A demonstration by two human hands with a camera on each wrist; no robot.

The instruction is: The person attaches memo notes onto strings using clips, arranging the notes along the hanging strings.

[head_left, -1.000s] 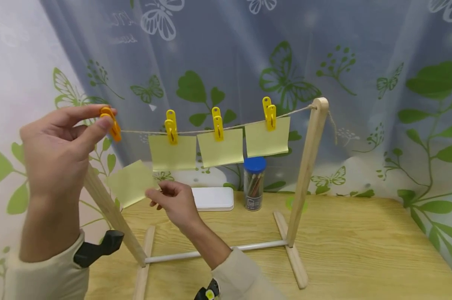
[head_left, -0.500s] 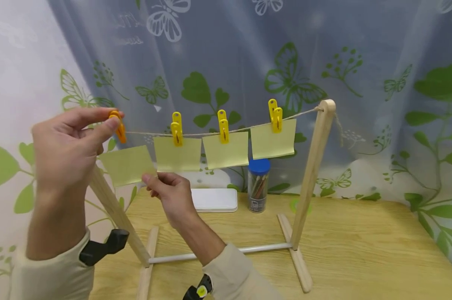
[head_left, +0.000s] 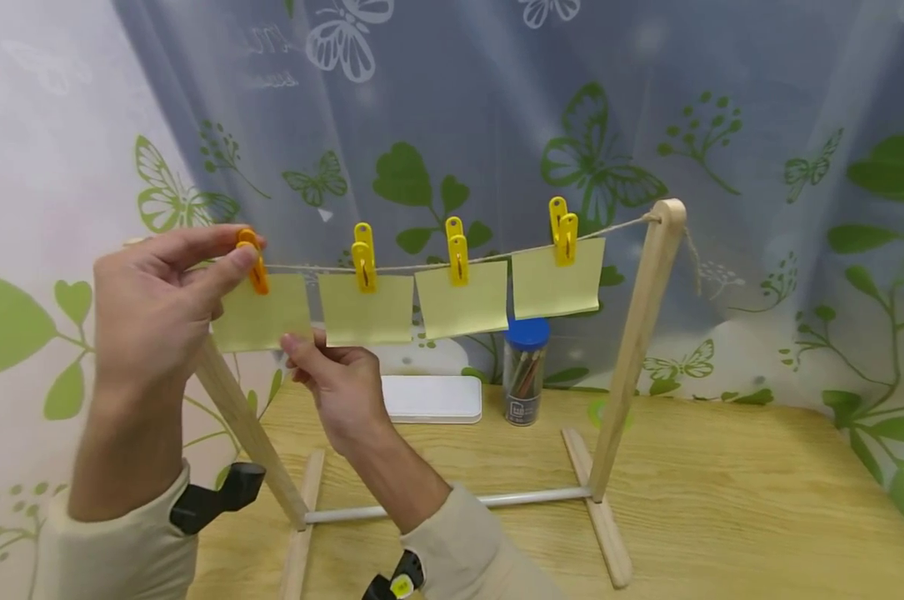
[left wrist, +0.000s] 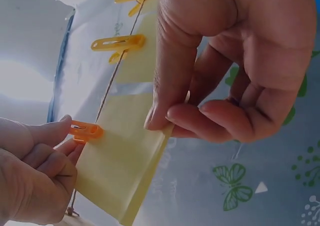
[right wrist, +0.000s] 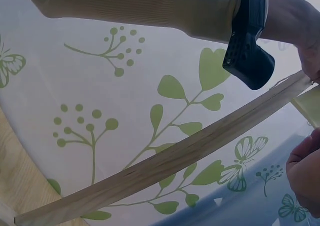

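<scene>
My left hand (head_left: 152, 300) pinches an orange clip (head_left: 257, 271) between thumb and forefinger at the left end of a thin string (head_left: 492, 257). A pale yellow paper note (head_left: 275, 312) stands against the string there; the clip's tip overlaps its top edge in the left wrist view. With thumb and fingers, my right hand (head_left: 342, 392) pinches the note's lower right corner. To the right, similar notes hang under yellow clips, among them a near note (head_left: 367, 315) with its yellow clip (head_left: 365, 267). In the right wrist view my right hand (right wrist: 306, 178) is mostly cut off.
A wooden frame carries the string, with a right post (head_left: 639, 350), a left post (head_left: 249, 433) and a white crossbar (head_left: 526, 498). Behind it on the wooden table (head_left: 721, 492) are a white case (head_left: 432, 398) and a blue-lidded tube (head_left: 525, 379) of sticks. A patterned curtain (head_left: 481, 108) hangs behind.
My right hand has raised the note from below the string and levelled it, so its top edge now meets the clip. My left hand keeps its pinch on the clip.
</scene>
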